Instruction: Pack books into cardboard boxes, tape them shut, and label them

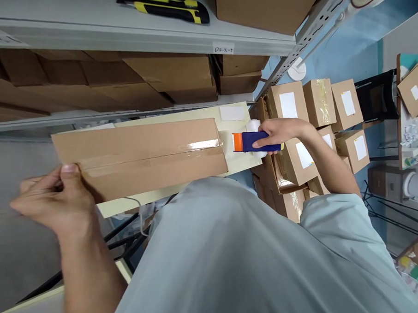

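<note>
Pinching the left edge of an oblong cardboard carton (143, 146), centre-left, long axis rising rightward along glossy tape (204, 145), is the left hand (56, 196); right of centre, the right hand (277, 129) clasps a navy block (248, 142), orange end pointing left.

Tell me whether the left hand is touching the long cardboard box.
Touching: the head view shows the left hand gripping the end of the long cardboard box, thumb on top.

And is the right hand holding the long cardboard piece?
No, the right hand grips a blue-and-orange object, while the left hand holds the long cardboard piece.
</note>
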A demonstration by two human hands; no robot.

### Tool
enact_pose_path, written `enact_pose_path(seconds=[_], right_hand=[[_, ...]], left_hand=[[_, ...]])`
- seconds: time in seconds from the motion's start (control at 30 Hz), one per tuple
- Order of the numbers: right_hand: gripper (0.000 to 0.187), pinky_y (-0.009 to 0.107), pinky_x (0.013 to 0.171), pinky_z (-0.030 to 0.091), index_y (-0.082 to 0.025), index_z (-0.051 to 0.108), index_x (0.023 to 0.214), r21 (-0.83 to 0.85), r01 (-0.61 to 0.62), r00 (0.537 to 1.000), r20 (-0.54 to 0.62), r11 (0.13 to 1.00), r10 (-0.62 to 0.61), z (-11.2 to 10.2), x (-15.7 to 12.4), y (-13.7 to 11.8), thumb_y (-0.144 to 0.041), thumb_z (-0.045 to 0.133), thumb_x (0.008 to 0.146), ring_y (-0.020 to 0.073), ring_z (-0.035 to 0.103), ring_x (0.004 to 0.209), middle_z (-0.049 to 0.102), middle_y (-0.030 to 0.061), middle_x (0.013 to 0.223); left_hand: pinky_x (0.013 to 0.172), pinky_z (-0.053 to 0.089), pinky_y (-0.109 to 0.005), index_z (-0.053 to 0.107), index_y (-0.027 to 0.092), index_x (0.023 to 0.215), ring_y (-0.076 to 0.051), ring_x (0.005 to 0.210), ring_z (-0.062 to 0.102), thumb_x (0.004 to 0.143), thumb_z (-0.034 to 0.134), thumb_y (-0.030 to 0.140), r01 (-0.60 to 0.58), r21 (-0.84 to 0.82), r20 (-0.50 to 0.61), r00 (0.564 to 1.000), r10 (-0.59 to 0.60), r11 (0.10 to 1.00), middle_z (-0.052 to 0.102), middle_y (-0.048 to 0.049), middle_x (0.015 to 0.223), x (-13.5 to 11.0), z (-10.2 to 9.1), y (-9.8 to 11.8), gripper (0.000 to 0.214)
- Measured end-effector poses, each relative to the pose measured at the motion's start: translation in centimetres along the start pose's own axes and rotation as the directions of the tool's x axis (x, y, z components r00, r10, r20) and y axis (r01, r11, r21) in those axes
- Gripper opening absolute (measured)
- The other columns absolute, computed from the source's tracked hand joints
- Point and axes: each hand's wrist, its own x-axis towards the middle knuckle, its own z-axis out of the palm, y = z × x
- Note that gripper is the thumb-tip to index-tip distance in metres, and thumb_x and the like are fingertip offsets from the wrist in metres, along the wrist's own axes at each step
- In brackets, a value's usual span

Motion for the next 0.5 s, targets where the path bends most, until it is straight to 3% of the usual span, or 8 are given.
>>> enact_pose_path(seconds=[0.13,0.27,0.3,0.33,0.4,0.5], right_hand=[[0.041,0.032,0.077,0.057,-0.015,0.073,0.073,-0.258,-0.053,0.995,-0.099,0.965,0.028,3.1,2.2,-0.6,-0.045,0.099,0.084,0.0302,0.08,0.095,0.076,0.008,0.076],[0.023,0.044,0.098,0.058,-0.012,0.08,0.1,-0.532,-0.256,0.948,-0.302,0.807,0.102,7.2,2.9,-2.2,-0.033,0.088,0.095,0.0416,0.078,0.119,0.083,0.0213,0.107],[0.025,0.045,0.1,0.058,-0.011,0.08,0.107,-0.567,-0.282,0.947,-0.294,0.774,0.129,8.0,2.7,-2.6,-0.035,0.083,0.1,0.0419,0.078,0.121,0.083,0.0235,0.114],[0.029,0.045,0.1,0.058,-0.012,0.08,0.113,-0.573,-0.303,0.943,-0.295,0.761,0.154,8.6,2.4,-3.0,-0.039,0.078,0.104,0.0414,0.078,0.122,0.083,0.0246,0.119],[0.037,0.044,0.1,0.059,-0.013,0.077,0.122,-0.541,-0.345,0.907,-0.402,0.767,0.124,8.8,1.6,-3.9,-0.046,0.068,0.109,0.041,0.078,0.123,0.082,0.0252,0.126],[0.046,0.043,0.096,0.059,-0.013,0.072,0.131,-0.487,-0.378,0.806,-0.591,0.788,0.021,7.6,0.8,-6.5,-0.053,0.06,0.112,0.0426,0.078,0.123,0.081,0.0256,0.13]], left_hand=[[0.108,0.057,-0.059,0.084,0.012,0.123,-0.036,0.114,0.07,0.093,0.06,0.049,0.031,0.092,-0.002,1.0,-0.031,0.995,0.064,-0.0082,0.088,-0.2,0.4,-0.1,0.053],[0.109,0.056,-0.064,0.083,0.01,0.129,-0.042,0.119,0.068,0.097,0.054,0.051,0.057,0.181,0.026,0.998,-0.062,0.982,0.069,-0.0167,0.103,-0.4,-0.1,0.9,0.059],[0.11,0.054,-0.067,0.081,0.008,0.133,-0.045,0.122,0.067,0.098,0.052,0.051,0.04,0.19,0.029,0.999,-0.046,0.981,0.069,-0.0198,0.108,-0.4,-0.3,1.4,0.063],[0.112,0.052,-0.072,0.078,0.007,0.138,-0.048,0.127,0.065,0.099,0.051,0.052,0.011,0.194,0.029,0.999,-0.017,0.981,0.07,-0.0233,0.115,-0.3,-0.5,1.9,0.065],[0.114,0.045,-0.079,0.072,0.009,0.148,-0.052,0.136,0.059,0.1,0.051,0.049,-0.068,0.192,-0.015,0.997,0.072,0.979,0.067,-0.028,0.134,0.0,-0.7,3.4,0.065],[0.115,0.048,-0.07,0.075,0.015,0.141,-0.046,0.134,0.063,0.101,0.05,0.037,-0.233,0.061,-0.056,0.97,0.236,0.971,0.067,-0.024,0.141,0.8,-0.4,6.9,0.052]])
